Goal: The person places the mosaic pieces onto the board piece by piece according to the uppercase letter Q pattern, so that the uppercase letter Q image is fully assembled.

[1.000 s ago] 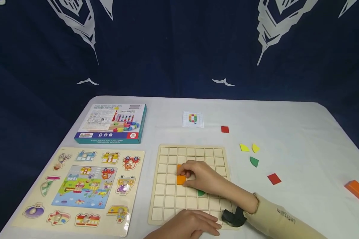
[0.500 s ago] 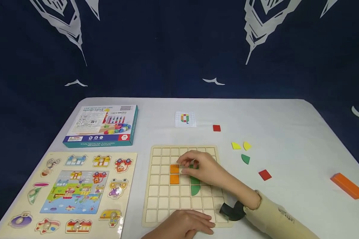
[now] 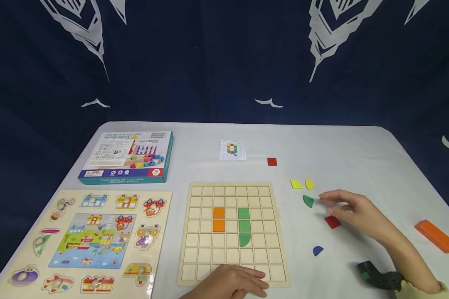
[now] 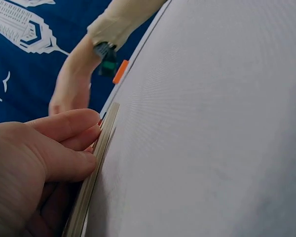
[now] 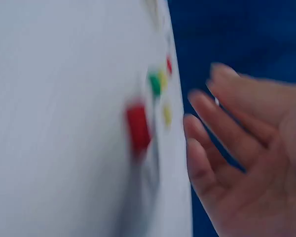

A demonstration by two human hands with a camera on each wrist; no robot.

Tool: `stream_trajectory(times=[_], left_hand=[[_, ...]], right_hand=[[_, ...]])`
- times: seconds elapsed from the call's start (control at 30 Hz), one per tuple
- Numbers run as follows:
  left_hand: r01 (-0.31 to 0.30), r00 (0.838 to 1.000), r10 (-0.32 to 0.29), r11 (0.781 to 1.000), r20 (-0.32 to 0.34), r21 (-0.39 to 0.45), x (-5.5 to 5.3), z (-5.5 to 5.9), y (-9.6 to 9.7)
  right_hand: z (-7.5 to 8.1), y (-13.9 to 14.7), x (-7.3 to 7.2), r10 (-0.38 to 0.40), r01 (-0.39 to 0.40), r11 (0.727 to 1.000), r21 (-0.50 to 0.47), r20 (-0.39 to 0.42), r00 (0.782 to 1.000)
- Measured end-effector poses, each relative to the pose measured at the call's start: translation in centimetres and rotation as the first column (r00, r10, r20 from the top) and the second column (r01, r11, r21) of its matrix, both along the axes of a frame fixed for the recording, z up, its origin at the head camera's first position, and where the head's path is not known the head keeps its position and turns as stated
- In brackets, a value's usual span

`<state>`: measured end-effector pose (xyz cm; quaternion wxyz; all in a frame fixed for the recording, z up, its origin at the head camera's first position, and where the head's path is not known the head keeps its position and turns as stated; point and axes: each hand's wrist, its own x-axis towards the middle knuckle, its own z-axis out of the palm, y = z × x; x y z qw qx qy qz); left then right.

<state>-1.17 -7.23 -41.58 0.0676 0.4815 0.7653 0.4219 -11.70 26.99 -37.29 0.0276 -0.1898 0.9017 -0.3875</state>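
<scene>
A wooden grid board [image 3: 233, 251] lies flat at the table's front. In its cells sit two orange squares [image 3: 218, 219], with two green squares [image 3: 244, 220] and a green quarter circle [image 3: 245, 240] in a column further right. My left hand [image 3: 235, 282] rests on the board's front edge; in the left wrist view its thumb and fingers [image 4: 71, 121] touch that edge. Right of the board, my right hand [image 3: 359, 209] hovers over a red square [image 3: 333, 222], fingers loosely bent and holding nothing. A green quarter-circle piece [image 3: 308, 201] lies just left of its fingertips.
Two yellow pieces [image 3: 296, 184], another red square [image 3: 272, 162] and a blue half circle [image 3: 317, 251] lie loose. A pattern card [image 3: 232, 150] is behind the board. To the left are a picture puzzle [image 3: 164, 232] and a box [image 3: 125, 174]; at right, an orange block [image 3: 435, 236].
My right hand has left the orange squares on the board and moved right over the loose pieces. The blue half circle, formerly hidden by the arm, now shows. The left hand has stayed put.
</scene>
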Motion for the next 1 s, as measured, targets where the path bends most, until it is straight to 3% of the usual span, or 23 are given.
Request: stream_trajectory(times=[0.13, 0.3, 0.6, 0.83, 1.0], left_hand=[[-0.001, 1.0, 0.001, 1.0, 0.03, 0.013, 0.1, 0.0, -0.1], [0.006, 0.999, -0.007, 1.0, 0.048, 0.024, 0.2, -0.1, 0.0], [-0.012, 0.999, 0.012, 1.0, 0.043, 0.015, -0.1, -0.1, 0.0], [-0.014, 0.999, 0.014, 1.0, 0.029, 0.015, 0.0, -0.2, -0.1], [-0.02, 1.0, 0.02, 0.999, -0.007, 0.029, 0.0, -0.4, 0.0]], right_hand=[[-1.4, 2.8, 1.1, -0.006, 0.002, 0.995, 0.096, 0.041, 0.999], [-2.7, 4.1, 1.8, 0.007, -0.009, 0.998, 0.067, 0.04, 0.999], [-4.1, 3.9, 1.4, 0.023, -0.022, 1.0, 0.017, -0.099, 0.995], [-4.6, 3.1, 1.2, -0.058, 0.064, 0.997, 0.045, -0.138, 0.989], [-4.0, 2.5, 1.1, -0.104, 0.117, 0.99, 0.073, -0.161, 0.982]])
